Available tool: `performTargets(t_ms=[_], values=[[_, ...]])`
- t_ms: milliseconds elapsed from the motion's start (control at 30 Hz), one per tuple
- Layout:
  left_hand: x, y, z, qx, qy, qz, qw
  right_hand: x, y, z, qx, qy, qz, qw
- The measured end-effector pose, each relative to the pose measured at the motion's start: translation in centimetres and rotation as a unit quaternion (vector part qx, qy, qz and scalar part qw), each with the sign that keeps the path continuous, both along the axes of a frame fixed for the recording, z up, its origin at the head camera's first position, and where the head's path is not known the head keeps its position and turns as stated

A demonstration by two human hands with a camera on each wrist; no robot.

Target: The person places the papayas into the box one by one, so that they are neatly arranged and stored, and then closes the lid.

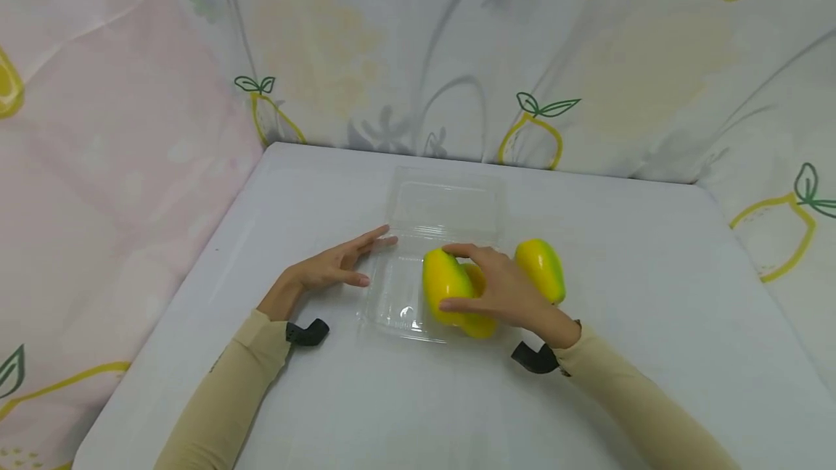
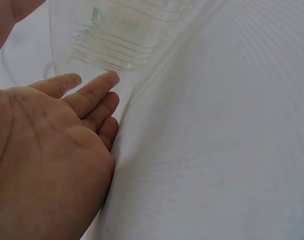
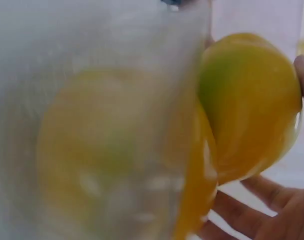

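Holding mango (image 1: 444, 287) over tray (image 1: 400, 285) — right grip (image 1: 504, 290) clamped round it, long axis fore-aft — left grip (image 1: 332, 265) apart, at tray's edge.

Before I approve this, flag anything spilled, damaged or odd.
Only a tiny dark speck on the white tabletop, left of the left hand, breaks the plain surface; the held mango and open clamshell show no visible damage.

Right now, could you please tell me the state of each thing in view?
Container: open, lid folded back.
First fruit: held by the right hand.
Second fruit: inside the container, partly hidden.
Third fruit: lying on the table, outside the container.
Left hand: empty, fingers extended.
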State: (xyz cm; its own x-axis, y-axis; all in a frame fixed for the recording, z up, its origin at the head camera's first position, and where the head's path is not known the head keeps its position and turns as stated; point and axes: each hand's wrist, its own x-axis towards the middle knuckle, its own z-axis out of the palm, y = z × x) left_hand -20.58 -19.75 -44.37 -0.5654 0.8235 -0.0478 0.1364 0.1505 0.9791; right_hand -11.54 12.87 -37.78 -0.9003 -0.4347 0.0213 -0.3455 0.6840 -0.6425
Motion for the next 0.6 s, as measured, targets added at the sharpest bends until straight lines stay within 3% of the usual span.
performTargets(t_ms=[200,433,600], values=[[0.2,-0.3,-0.2,0.007,-0.008,0.003,0.9999,0.5,-2.0,-0.6,0.054,0.027,0.0,0.9982],[0.4,0.0,-0.1,-0.005,-0.006,0.004,1.0,1.0,-2.8,-2.4,0.116,0.096,-0.004,0.9885],[0.3,0.1,0.1,-0.008,-0.004,0.007,0.9999,1.1,-3.0,-2.3,0.14,0.116,-0.007,0.9833]])
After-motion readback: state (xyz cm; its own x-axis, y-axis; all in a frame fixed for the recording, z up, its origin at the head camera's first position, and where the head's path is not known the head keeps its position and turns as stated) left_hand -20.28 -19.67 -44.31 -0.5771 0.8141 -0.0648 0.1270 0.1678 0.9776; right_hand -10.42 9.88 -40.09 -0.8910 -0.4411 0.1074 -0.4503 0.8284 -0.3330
